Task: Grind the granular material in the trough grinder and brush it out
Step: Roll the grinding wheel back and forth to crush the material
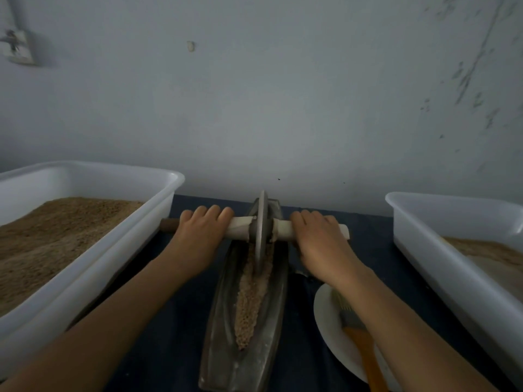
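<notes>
Two hands work the grinder: the left hand (pixel 202 226) curls over the roller handle (pixel 283 228) on one side of the metal wheel (pixel 261 227), and the right hand (pixel 315 230) wraps the same handle on the other side, so both are clamped on it. The wheel stands upright at the far end of the metal trough (pixel 226 321), which lies lengthwise on the dark table (pixel 158 349). A ridge of tan grain (pixel 250 304) fills the groove from just under the wheel down toward the near end, and it looks coarse, so the grinding seems to be at an early or middle stage.

To do this step well, keep even downward pressure from both hands so the wheel does not tip to either side, and roll it along the full groove so the near end gets crushed too. Uneven force would likely push grain over the trough's walls.

Beside the trough on the right, a brush (pixel 356 335) rests on a white plate (pixel 325 321), partly hidden by the right forearm. White tubs stand at either side, the left tub (pixel 158 193) well filled with brown material, the right tub (pixel 418 222) holding less.
</notes>
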Motion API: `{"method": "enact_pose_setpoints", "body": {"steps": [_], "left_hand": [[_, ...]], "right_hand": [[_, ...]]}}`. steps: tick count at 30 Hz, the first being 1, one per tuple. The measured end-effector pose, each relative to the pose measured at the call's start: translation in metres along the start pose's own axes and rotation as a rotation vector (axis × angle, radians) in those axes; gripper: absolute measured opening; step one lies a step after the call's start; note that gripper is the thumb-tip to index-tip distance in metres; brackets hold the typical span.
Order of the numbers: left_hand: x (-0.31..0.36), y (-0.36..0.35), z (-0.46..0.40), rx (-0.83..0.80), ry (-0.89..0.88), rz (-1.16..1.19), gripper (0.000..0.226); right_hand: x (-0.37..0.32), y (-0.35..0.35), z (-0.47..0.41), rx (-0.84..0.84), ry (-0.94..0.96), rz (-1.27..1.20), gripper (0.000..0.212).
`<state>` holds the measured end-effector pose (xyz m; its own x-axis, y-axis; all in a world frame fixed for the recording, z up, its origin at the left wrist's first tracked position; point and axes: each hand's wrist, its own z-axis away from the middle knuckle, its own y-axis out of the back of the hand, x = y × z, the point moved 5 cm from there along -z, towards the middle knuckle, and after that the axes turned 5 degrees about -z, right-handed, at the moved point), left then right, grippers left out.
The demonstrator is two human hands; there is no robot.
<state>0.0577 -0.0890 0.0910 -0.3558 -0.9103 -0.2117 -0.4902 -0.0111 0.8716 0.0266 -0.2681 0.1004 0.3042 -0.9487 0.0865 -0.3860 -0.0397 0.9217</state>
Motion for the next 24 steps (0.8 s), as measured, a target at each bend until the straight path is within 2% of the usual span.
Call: {"method": "enact_pose_setpoints", "body": {"steps": [4, 8, 12, 15, 19, 24], "left_hand": [[-0.004, 0.004, 0.003, -0.123, -0.047, 0.024, 0.038], [-0.001, 0.019, 0.015, -0.371, -0.119, 0.076, 0.041], [0.000, 0.036, 0.035, -0.640, -0.205, 0.160, 0.033], [-0.001, 0.044, 0.042, -0.773, -0.242, 0.176, 0.033], [0.000, 0.040, 0.038, -0.792, -0.210, 0.214, 0.032], [-0.001, 0.023, 0.015, -0.595, -0.132, 0.172, 0.031]], "right_hand": [[-0.006, 0.003, 0.008, -0.107, 0.018, 0.015, 0.027], [-0.014, 0.014, 0.019, -0.311, 0.019, -0.074, 0.026], [-0.025, 0.030, 0.032, -0.549, 0.047, -0.169, 0.027], [-0.030, 0.039, 0.039, -0.637, 0.089, -0.190, 0.028], [-0.028, 0.034, 0.034, -0.618, 0.062, -0.198, 0.020], [-0.012, 0.015, 0.016, -0.432, -0.027, -0.161, 0.025]]}}
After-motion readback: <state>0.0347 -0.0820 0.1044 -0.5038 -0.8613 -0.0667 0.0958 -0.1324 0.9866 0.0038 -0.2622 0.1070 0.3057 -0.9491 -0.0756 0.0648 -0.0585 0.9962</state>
